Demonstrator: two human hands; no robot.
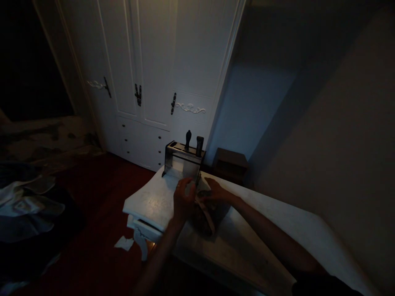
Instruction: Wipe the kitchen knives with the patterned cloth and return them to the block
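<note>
A dark bag-like bundle with a tan band (207,218) lies on the white table (148,201); the dim light hides its exact kind. My right hand (217,192) comes in over its far right side, fingers bent down on its upper part. At its left edge, my left hand (184,199) has a ring on it, with curled fingers and the thumb bent toward them. Anything small between those fingertips is too dark to make out. Just beyond the hands stands a knife holder (185,158) with a dark frame, two black handles (194,144) upright in its top.
A white wardrobe (154,61) with dark handles stands behind the table. A dark brown box-like cabinet (231,162) sits by the wall. On the red floor (101,193) lies a white scrap (124,243). Crumpled cloth (27,201) is heaped at the left.
</note>
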